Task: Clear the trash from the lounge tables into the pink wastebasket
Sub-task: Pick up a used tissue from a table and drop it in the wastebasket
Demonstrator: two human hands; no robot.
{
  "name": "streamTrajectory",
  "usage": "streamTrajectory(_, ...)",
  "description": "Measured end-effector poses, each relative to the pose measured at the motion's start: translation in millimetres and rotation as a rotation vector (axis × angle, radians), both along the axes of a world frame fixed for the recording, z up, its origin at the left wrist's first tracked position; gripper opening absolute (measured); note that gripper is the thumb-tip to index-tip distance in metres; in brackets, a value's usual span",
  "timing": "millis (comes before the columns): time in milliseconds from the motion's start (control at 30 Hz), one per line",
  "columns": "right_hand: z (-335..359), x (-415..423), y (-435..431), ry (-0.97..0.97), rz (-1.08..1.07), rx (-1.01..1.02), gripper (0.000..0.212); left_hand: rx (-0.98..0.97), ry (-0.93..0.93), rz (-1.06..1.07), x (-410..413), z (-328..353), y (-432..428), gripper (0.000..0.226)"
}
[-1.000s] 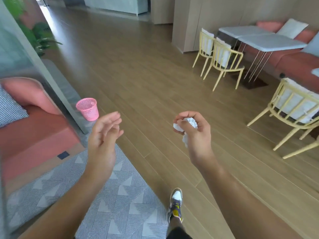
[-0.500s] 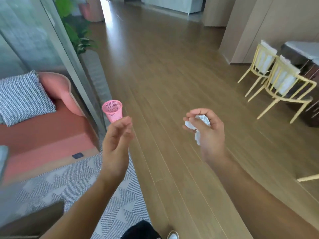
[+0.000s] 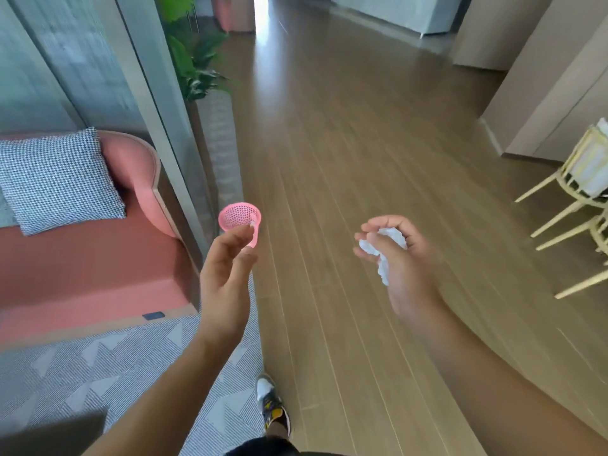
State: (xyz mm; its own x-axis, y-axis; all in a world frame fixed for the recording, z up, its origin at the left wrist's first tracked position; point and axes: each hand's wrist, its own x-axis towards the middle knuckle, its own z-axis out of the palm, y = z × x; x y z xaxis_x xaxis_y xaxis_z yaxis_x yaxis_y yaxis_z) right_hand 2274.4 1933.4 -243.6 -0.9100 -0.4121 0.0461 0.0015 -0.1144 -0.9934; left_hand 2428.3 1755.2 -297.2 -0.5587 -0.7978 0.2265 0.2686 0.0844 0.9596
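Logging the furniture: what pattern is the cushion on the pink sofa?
The cushion has a fine black-and-white houndstooth-like check, seen in the head view.

Pink mesh wastebasket, just beyond the left hand. White crumpled paper inside the right hand. Left of the left hand: coral-pink sofa bearing 1 black-and-white houndstooth cushion; below it, grey rug with pale triangles. Right of the right hand, pale yellow chairs. Brown plank floor.
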Motion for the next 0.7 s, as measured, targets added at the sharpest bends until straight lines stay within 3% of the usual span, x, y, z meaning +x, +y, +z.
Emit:
streamTrajectory(300, 5, -116, -217, -0.008, 0.104, 0.072, 0.021, 0.006, -0.041, 0.039, -113, 0, -180, 0.030)
streamTrajectory(700, -50, -267, -417, -0.065, 0.231, 0.080, 0.022, 0.033, -0.122, 0.166, -238, -31, -340, 0.026)
